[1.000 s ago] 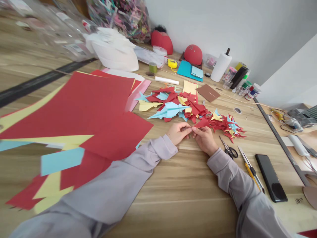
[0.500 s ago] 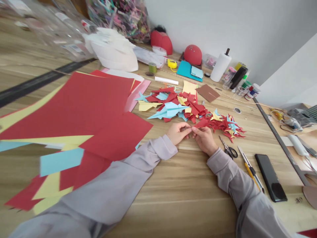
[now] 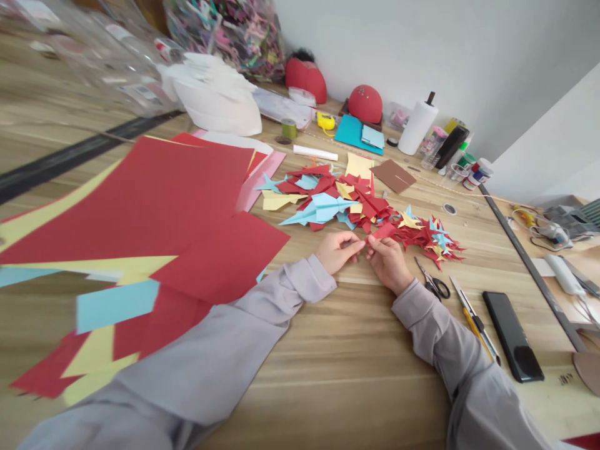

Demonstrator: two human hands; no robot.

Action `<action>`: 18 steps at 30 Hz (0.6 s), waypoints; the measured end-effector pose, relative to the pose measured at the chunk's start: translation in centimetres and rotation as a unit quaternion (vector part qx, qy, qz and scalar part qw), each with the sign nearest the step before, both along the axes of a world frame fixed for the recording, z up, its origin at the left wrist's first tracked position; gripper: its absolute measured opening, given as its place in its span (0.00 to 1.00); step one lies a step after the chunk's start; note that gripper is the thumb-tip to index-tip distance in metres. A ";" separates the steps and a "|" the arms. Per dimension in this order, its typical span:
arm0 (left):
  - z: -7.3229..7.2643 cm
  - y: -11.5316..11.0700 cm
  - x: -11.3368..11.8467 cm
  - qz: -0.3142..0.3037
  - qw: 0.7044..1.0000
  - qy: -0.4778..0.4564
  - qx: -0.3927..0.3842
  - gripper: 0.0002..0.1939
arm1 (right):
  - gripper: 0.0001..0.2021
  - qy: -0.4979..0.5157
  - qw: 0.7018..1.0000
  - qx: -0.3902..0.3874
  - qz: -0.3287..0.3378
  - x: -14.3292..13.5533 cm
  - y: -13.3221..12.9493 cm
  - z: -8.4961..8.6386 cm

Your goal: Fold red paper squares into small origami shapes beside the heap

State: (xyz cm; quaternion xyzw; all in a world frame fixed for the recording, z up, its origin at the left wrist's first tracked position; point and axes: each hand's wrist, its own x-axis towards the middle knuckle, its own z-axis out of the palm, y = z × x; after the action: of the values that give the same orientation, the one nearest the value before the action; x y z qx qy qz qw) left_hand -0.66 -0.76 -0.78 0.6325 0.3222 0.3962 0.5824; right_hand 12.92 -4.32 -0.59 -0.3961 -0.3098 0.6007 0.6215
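Observation:
A small piece of red paper [image 3: 385,231] is pinched between my two hands at the middle of the table. My left hand [image 3: 340,251] is closed, its thumb and fingertips on the paper's left end. My right hand [image 3: 390,264] is closed on it from the right, thumb on top; the fingers hide part of the paper. Just beyond lies a heap of folded paper pieces in red, yellow and blue, with a light blue paper plane [image 3: 319,209] at its front. To the right the heap narrows into small pointed red pieces [image 3: 422,236].
Large red paper sheets [image 3: 187,187] spread on the left. Scissors [image 3: 434,282], a utility knife [image 3: 475,319] and a black phone [image 3: 512,336] lie right of my right forearm. A yellow tape measure [image 3: 325,121], a white roll [image 3: 418,128] and bottles stand along the back wall.
My right thumb and fingers have shifted slightly on the red paper, and its visible part has turned a little. My left hand stays nearly in place.

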 end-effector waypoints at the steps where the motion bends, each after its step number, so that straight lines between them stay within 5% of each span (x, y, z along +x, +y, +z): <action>1: -0.1 0.0 0.0 0.001 1.000 -0.001 -0.001 0.14 | 0.09 0.005 1.000 -0.001 0.000 0.0 0.0 0.0; 18: 0.0 0.0 0.0 -0.001 1.000 -0.019 -0.018 0.12 | 0.09 0.041 0.999 -0.023 -0.023 0.0 0.0 0.5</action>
State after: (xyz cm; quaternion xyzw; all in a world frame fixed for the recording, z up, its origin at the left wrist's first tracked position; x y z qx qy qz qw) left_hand -0.63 -0.76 -0.81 0.6146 0.3176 0.4013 0.6003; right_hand 12.94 -4.28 -0.09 -0.3921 -0.2609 0.6089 0.6383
